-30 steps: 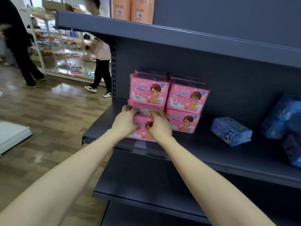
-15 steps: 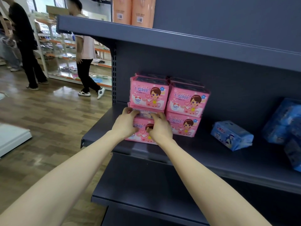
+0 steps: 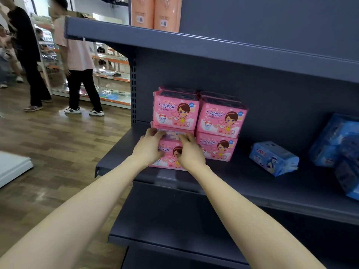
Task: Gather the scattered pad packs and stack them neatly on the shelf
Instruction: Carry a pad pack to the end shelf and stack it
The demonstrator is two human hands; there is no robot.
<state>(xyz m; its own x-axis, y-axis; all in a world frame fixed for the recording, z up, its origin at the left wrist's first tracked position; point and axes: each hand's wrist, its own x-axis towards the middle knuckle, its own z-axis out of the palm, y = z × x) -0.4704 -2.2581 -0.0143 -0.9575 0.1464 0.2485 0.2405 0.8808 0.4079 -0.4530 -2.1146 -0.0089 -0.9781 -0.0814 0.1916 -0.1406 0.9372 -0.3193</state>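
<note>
Our left hand (image 3: 148, 147) and right hand (image 3: 191, 152) both grip the bottom pink pack (image 3: 169, 155) between them on the shelf (image 3: 233, 178), fingers (image 3: 156, 133) hooked over its top, probably squaring it under the upper pack (image 3: 174, 111).

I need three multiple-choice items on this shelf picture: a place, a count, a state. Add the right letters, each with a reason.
1. Where is the single blue pack?
A. top shelf
B. middle shelf, right of the pink packs
C. floor

2. How many pink pack fronts face the camera?
A. two
B. six
C. four

3. What do the left hand and right hand do?
A. hold the lower left pink pack
B. hang free
C. lift the blue pack

Key: 1 B, it lies apart to their right; 2 C, two stacks of two; 3 A, both curl over its top edge.
</note>
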